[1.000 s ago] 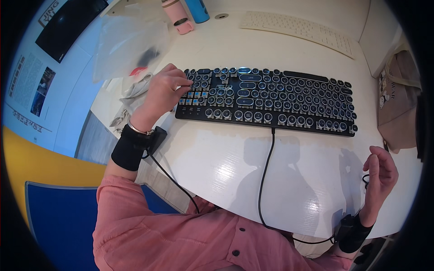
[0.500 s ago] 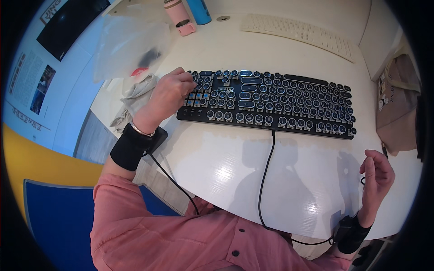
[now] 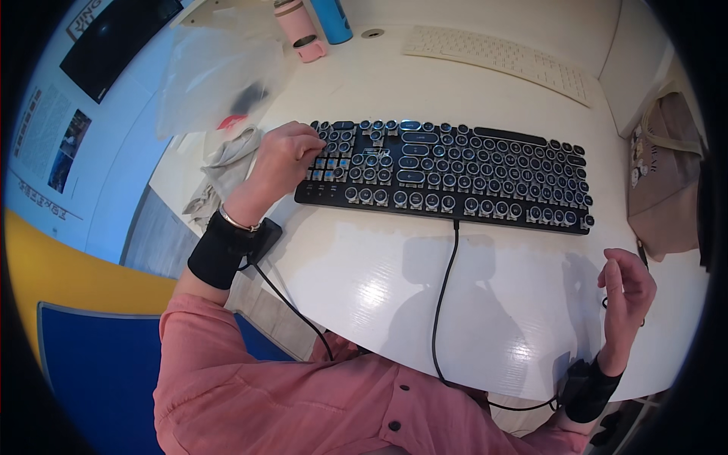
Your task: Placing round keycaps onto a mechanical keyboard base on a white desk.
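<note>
A black mechanical keyboard (image 3: 500,219) with round, ring-edged keycaps lies across the white desk, its cable side toward me. At its left end my left hand (image 3: 284,158) is closed, thumb and fingers pinched together over the key block. What the fingertips hold, if anything, is hidden. Just beside them, several bare blue key switches (image 3: 332,164) show without caps. My right hand (image 3: 628,284) hovers or rests over the right side of the desk, away from the keyboard. Its fingers are loosely bent and apart from the thumb, with nothing visible in them.
A pale flat keyboard (image 3: 497,61) lies at the back. Pink (image 3: 297,26) and blue (image 3: 331,19) bottles stand far left, near a clear plastic bag (image 3: 216,72) and a crumpled grey cloth (image 3: 227,159). A brown bag (image 3: 663,182) stands right. A black cable (image 3: 444,303) crosses the front.
My left hand has shifted slightly down and left, still pinched at the keyboard's left end. The right hand's thumb and fingers have parted a little. The whole view has drifted slightly.
</note>
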A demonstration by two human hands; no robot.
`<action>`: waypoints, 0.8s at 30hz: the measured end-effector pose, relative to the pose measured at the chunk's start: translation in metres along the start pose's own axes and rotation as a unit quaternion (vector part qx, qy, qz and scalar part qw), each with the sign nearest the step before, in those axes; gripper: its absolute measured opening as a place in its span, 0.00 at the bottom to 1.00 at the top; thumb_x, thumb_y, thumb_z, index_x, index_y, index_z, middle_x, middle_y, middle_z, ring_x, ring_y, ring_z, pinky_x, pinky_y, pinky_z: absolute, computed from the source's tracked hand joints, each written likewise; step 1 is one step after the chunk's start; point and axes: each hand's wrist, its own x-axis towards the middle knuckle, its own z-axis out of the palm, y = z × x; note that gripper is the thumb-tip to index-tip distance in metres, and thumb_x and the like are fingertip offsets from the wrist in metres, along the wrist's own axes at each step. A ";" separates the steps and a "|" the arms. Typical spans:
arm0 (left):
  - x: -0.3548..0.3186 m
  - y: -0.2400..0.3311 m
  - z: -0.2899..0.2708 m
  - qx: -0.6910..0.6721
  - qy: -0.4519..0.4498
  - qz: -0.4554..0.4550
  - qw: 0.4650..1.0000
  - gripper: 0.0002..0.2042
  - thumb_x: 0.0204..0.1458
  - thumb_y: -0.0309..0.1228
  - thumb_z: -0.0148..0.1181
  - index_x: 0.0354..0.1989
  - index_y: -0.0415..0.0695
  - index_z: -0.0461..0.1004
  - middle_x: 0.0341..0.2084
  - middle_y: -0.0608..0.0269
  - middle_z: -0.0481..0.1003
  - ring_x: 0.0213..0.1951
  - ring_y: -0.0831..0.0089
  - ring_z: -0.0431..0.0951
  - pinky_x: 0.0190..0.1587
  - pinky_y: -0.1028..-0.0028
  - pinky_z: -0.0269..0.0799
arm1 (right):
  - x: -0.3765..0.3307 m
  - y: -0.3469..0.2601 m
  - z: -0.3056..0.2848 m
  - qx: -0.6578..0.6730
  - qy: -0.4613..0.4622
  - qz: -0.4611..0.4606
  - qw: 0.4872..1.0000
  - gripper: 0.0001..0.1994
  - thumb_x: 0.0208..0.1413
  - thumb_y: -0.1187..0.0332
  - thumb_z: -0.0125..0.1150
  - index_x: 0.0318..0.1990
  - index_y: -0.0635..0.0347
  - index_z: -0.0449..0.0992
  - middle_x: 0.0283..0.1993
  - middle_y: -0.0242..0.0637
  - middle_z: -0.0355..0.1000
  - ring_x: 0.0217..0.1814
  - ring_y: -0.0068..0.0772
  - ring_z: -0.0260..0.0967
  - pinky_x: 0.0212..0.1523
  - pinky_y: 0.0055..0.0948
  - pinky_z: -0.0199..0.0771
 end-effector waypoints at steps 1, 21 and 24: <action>-0.001 -0.001 -0.002 -0.012 0.003 0.001 1.000 0.04 0.40 0.18 0.61 0.26 0.37 0.78 0.26 0.56 0.76 0.31 0.59 0.76 0.34 0.68 0.72 | 0.002 0.002 -0.001 0.012 -0.007 0.012 1.000 0.08 0.55 0.70 0.60 0.36 0.67 0.75 0.24 0.29 0.69 0.24 0.16 0.64 0.27 0.15 0.62; 0.037 -0.061 -0.061 -0.265 0.003 -0.230 0.936 0.10 0.54 0.33 0.56 0.32 0.38 0.77 0.22 0.66 0.75 0.25 0.81 0.73 0.27 0.80 0.68 | 0.060 -0.163 0.140 -0.175 -0.296 -0.291 0.893 0.06 0.46 0.74 0.64 0.32 0.66 0.76 0.28 0.42 0.72 0.26 0.39 0.72 0.28 0.30 0.71; 0.022 -0.088 -0.037 -0.511 0.187 -0.255 0.799 0.12 0.54 0.36 0.56 0.29 0.38 0.76 0.21 0.66 0.74 0.24 0.82 0.72 0.23 0.82 0.66 | 0.077 -0.174 0.210 -0.223 -0.315 -0.396 0.833 0.07 0.46 0.71 0.63 0.32 0.63 0.77 0.28 0.43 0.71 0.33 0.46 0.71 0.35 0.38 0.71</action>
